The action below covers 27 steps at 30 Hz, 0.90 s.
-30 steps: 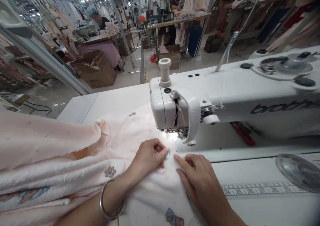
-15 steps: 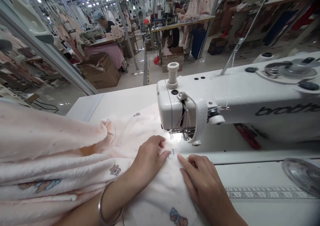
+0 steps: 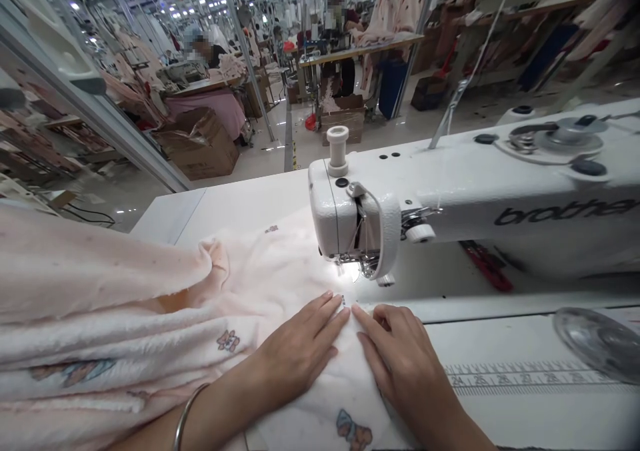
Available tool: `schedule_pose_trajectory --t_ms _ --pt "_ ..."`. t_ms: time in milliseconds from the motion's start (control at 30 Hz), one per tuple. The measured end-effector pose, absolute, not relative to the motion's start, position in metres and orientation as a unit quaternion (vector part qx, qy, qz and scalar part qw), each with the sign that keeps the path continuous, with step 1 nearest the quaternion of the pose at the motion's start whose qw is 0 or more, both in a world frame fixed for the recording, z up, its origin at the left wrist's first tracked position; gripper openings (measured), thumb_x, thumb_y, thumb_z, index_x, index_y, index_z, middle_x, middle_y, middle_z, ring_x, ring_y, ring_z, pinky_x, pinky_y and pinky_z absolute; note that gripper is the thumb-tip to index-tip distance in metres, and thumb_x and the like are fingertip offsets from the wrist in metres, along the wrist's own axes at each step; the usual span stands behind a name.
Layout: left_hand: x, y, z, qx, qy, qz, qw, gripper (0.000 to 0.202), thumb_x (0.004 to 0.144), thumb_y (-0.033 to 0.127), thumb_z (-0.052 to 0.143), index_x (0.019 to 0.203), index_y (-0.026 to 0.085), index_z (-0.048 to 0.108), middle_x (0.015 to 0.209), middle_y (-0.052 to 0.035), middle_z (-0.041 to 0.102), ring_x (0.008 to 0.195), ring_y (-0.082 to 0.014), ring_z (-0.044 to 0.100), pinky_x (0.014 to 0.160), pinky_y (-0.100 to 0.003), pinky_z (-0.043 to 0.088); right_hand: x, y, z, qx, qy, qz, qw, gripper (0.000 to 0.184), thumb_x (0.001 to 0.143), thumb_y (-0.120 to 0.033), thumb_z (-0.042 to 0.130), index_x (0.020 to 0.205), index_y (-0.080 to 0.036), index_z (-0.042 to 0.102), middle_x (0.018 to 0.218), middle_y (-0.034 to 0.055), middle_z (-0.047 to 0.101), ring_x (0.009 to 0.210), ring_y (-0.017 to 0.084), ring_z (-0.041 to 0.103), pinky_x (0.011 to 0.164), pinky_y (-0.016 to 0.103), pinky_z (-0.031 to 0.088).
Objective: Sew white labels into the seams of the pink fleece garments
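Pale pink plush fabric (image 3: 295, 264) with printed bears lies beneath the head of a white sewing machine (image 3: 330, 204). My left hand (image 3: 300, 344) rests flat on it, fingers stretched toward a small label (image 3: 343, 300) with dark print. Opposite, at the fabric's right edge, is my right hand (image 3: 400, 351). Its index fingertip presses beside the label, the thumb lies apart on the cloth, and the other fingers curl. Both hands are in front of the lit needle area (image 3: 353, 271); the needle itself is hard to make out.
More fabric is bunched in folds (image 3: 75, 304) at the left. Red-handled snips (image 3: 487, 264) lie under the machine arm. A ruler scale (image 3: 505, 376) runs along the table's front right, beside a clear round object (image 3: 595, 344). Cardboard boxes (image 3: 200, 144) and people at other machines are beyond.
My left hand has drawn back from beside the needle area and flattened, its fingers now extended by the label. The right hand stays nearly in place. The view has shifted slightly.
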State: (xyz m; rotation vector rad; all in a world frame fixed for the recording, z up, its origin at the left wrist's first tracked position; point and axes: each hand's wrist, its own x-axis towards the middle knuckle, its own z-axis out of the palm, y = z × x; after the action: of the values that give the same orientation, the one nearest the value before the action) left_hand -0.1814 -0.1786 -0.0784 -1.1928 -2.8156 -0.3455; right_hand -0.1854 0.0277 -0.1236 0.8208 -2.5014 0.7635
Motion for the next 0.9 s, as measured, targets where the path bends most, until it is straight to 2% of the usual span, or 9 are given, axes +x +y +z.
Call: schedule_pose_trajectory --t_ms 167,333,500,700,833,900 --pt "-0.182 -0.178 -0.081 -0.389 -0.914 -0.11 0.036 0.046 0.091 0.014 0.045 0.136 0.004 0.039 0.142 -0.0218 0.041 0.138 -0.0296 0.028 0.109 -0.045 0.04 -0.187 0.025 -0.118 0.295 -0.887 0.284 0.214 0.037 0.087 -0.007 0.05 0.124 -0.009 0.054 0.091 0.0099 0.049 0.082 0.02 0.045 0.07 0.037 0.043" --pt "-0.183 -0.177 -0.081 -0.395 -0.912 -0.101 0.041 0.045 0.092 0.015 0.043 0.136 0.005 0.039 0.14 -0.0203 0.044 0.135 -0.0276 0.035 0.108 -0.044 0.041 -0.186 0.024 -0.116 0.291 -0.888 0.287 0.211 0.036 0.087 -0.007 0.05 0.123 -0.009 0.054 0.091 0.0097 0.048 0.081 0.02 0.044 0.07 0.037 0.043" --pt "-0.184 -0.177 -0.077 -0.399 -0.913 -0.076 0.028 0.047 0.092 0.014 0.043 0.138 0.004 0.037 0.142 -0.0214 0.042 0.135 -0.0299 0.035 0.108 -0.044 0.041 -0.185 0.024 -0.117 0.291 -0.889 0.289 0.204 0.038 0.086 -0.006 0.051 0.124 -0.007 0.053 0.092 0.0103 0.048 0.083 0.02 0.044 0.072 0.038 0.044" --pt "-0.182 -0.177 -0.08 -0.39 -0.915 -0.097 0.039 0.049 0.091 0.013 0.044 0.14 0.008 0.036 0.143 -0.0188 0.04 0.136 -0.0284 0.032 0.109 -0.043 0.04 -0.185 0.021 -0.118 0.293 -0.889 0.281 0.211 0.037 0.086 -0.006 0.05 0.122 -0.007 0.055 0.091 0.0106 0.048 0.081 0.02 0.045 0.07 0.038 0.044" --pt "-0.183 -0.176 -0.082 -0.395 -0.915 -0.075 0.045 0.049 0.09 0.013 0.045 0.138 0.005 0.038 0.142 -0.0207 0.042 0.135 -0.03 0.036 0.108 -0.043 0.041 -0.183 0.024 -0.114 0.294 -0.887 0.279 0.221 0.035 0.087 -0.008 0.049 0.121 -0.008 0.055 0.089 0.0101 0.05 0.08 0.02 0.048 0.069 0.037 0.046" --pt "-0.183 -0.175 -0.082 -0.399 -0.914 -0.058 0.048 0.048 0.09 0.013 0.045 0.136 0.003 0.04 0.14 -0.022 0.043 0.133 -0.0308 0.037 0.107 -0.043 0.043 -0.19 0.029 -0.108 0.293 -0.888 0.291 0.202 0.031 0.089 -0.011 0.047 0.119 -0.011 0.056 0.088 0.0083 0.052 0.079 0.018 0.051 0.068 0.033 0.049"
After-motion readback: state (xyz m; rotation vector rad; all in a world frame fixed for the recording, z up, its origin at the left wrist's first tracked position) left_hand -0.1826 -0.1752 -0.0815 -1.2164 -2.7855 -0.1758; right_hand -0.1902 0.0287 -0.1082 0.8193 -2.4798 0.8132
